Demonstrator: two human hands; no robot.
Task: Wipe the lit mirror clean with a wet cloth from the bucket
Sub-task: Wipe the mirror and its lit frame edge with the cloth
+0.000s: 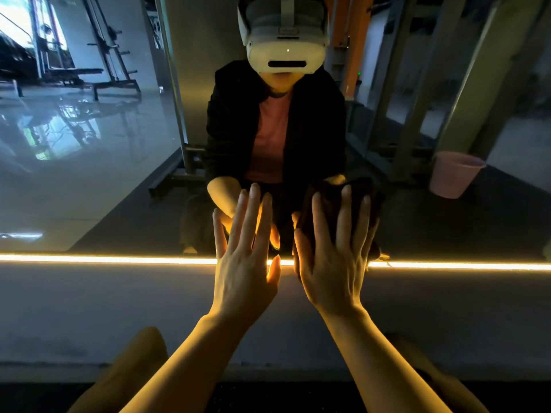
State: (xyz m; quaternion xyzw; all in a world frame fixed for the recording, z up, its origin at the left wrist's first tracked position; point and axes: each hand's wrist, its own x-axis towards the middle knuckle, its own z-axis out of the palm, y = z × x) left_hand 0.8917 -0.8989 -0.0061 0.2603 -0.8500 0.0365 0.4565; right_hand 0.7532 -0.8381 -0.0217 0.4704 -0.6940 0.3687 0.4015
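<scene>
Flat, fingers spread, right hand [334, 263] pressed dark cloth [307, 216] against mirror [119, 174]; left hand [243, 260] lay open-palmed on glass beside it.

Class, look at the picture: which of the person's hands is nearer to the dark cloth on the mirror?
Right. The right hand presses flat on the dark cloth against the mirror; the left hand lies spread on bare glass beside it, apart from the cloth.

Dim room, glossy pale floor [59, 162], metal racks [104, 55], bright window [18, 22].
</scene>
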